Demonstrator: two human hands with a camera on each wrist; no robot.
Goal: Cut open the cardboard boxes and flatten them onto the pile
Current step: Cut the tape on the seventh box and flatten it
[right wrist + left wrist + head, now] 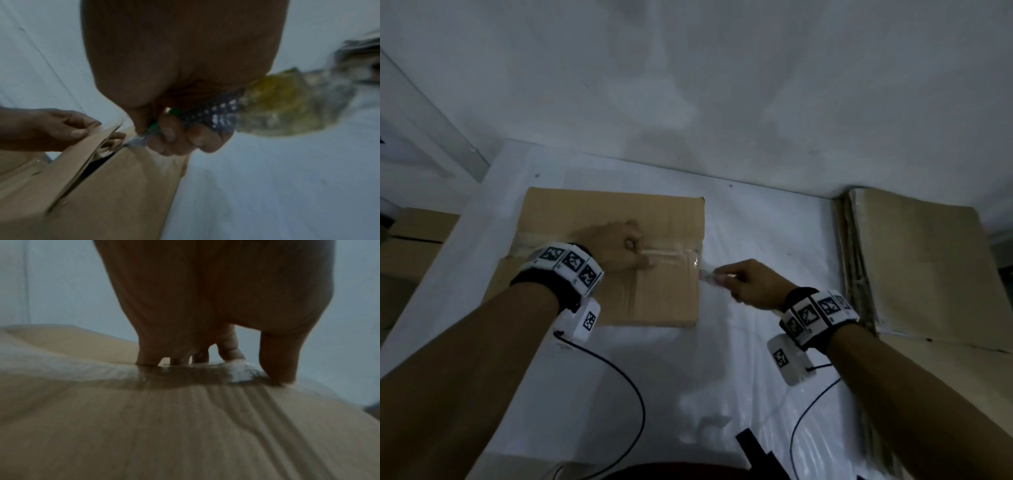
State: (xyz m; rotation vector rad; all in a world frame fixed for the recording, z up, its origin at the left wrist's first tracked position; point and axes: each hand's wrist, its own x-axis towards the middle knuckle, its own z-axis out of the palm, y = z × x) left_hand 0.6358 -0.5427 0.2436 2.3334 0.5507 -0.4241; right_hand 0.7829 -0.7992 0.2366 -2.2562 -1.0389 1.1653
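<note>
Head view, count: one cardboard box (pixel 616 253) lying on the white table (pixel 756 394); one pile of flat cardboard (pixel 924 270) to the right of the box; two hands; more brown cardboard off the table to the left of the box, too dark to count.
Head view, left hand (pixel 616 248): on top of the box, fingers curled down onto the clear tape (pixel 671 257) along the middle seam, thumb flat beside it.
Head view, right hand (pixel 750 284): just past the right edge of the box, fingers wrapped round a small cutter (pixel 710 275) whose tip is at the end of the taped seam.
Head view, writing: black and white square code marks on both wrist bands; no words to read.
Left wrist view, left hand (pixel 205 305): fingertips (pixel 279 368) pressing on the shiny tape (pixel 236 373) on the box top (pixel 185 426); holding nothing.
Right wrist view, right hand (pixel 180 81): gripping the cutter (pixel 216 112), clear and yellowish handle with a green part, blurry; tip at the box (pixel 123 186) corner where the flaps gape.
Right wrist view, left hand (pixel 51 128): fingers bent on the top flap.
Right wrist view, writing: none that can be read.
</note>
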